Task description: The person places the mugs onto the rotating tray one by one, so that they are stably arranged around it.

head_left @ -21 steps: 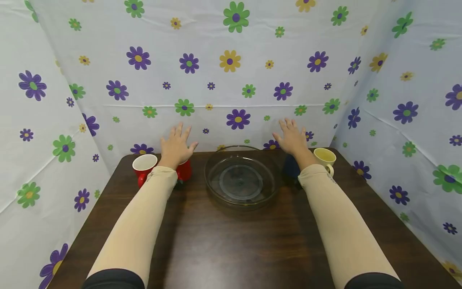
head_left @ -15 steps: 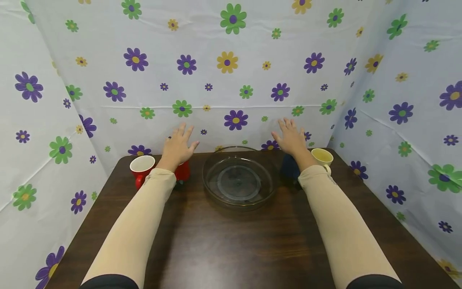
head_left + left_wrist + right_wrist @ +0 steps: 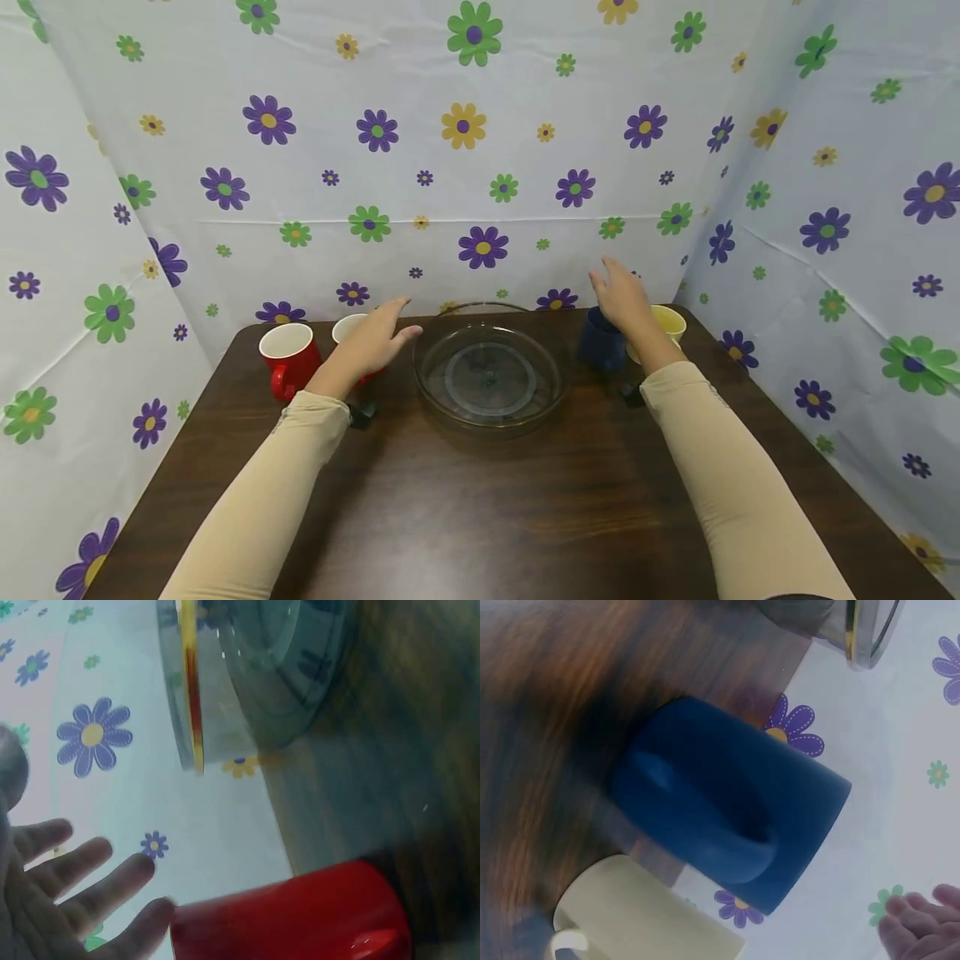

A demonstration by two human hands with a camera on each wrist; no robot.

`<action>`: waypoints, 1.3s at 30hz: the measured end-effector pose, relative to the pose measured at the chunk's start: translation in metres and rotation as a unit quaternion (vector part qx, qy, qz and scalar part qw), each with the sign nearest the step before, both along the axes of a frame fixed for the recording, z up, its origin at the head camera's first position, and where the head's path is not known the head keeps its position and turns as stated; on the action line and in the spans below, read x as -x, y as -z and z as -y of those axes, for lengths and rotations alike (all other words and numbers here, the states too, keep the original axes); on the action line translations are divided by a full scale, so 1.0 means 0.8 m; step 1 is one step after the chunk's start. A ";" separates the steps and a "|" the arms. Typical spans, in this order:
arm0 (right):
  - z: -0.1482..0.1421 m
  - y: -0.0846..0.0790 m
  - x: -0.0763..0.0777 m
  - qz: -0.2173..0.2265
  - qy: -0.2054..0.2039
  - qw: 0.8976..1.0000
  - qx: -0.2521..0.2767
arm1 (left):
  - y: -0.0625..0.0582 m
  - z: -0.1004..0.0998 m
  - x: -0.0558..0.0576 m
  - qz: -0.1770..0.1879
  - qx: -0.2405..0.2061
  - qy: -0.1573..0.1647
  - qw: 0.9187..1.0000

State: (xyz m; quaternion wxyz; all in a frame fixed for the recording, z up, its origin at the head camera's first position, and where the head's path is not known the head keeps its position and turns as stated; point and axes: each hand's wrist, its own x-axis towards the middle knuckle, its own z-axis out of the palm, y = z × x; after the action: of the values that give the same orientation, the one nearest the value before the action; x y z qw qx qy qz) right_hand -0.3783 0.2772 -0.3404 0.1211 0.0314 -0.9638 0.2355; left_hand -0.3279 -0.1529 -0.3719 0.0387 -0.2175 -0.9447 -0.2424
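My left hand (image 3: 367,342) hovers by a red mug (image 3: 350,326) with a white inside, partly hidden behind it. Its fingers are extended and the thumb stands apart. In the left wrist view those fingers (image 3: 112,889) reach close to the rim of the red mug (image 3: 300,919). My right hand (image 3: 628,304) is over the dark blue mug (image 3: 598,342), fingers loosely extended, holding nothing. The right wrist view has the blue mug (image 3: 727,795) lying across the middle with its handle toward the camera, and the right fingertips (image 3: 922,930) at the lower right.
Between the hands sits a large clear glass dish (image 3: 491,379). Another red mug (image 3: 291,358) stands at the far left, a yellow mug (image 3: 670,321) at the right, partly behind the right wrist. A flowered white cloth (image 3: 420,167) hangs behind the dark wooden table (image 3: 465,500).
Both hands have come down from their raised, spread pose and turned sideways, the left beside its red mug, the right over the blue mug. More of both mugs shows. The view has shifted slightly.
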 end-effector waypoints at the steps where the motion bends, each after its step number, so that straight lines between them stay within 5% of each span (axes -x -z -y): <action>1: -0.003 0.000 -0.005 -0.007 0.006 1.000 0.003 | 0.003 -0.001 -0.003 0.008 -0.002 0.004 1.000; 11: -0.024 0.020 -0.057 -0.092 0.059 0.994 0.021 | 0.039 -0.008 -0.015 0.045 0.010 0.047 0.998; 19: -0.037 0.051 -0.082 -0.095 0.075 0.992 0.020 | 0.058 0.001 -0.018 0.071 0.008 0.052 0.996; 30: -0.046 0.091 -0.095 -0.013 0.070 0.997 0.017 | 0.061 -0.002 -0.021 0.081 -0.005 0.056 0.995; 39: -0.040 0.102 -0.087 0.046 0.049 0.994 0.091 | 0.067 0.002 -0.020 0.096 -0.012 0.047 0.994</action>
State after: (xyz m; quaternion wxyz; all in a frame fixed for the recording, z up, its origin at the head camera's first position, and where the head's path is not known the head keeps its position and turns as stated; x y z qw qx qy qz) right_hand -0.3087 0.3092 -0.4223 0.0905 -0.0382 -0.9434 0.3169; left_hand -0.3118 -0.1547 -0.4257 -0.0608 -0.2368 -0.9298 -0.2750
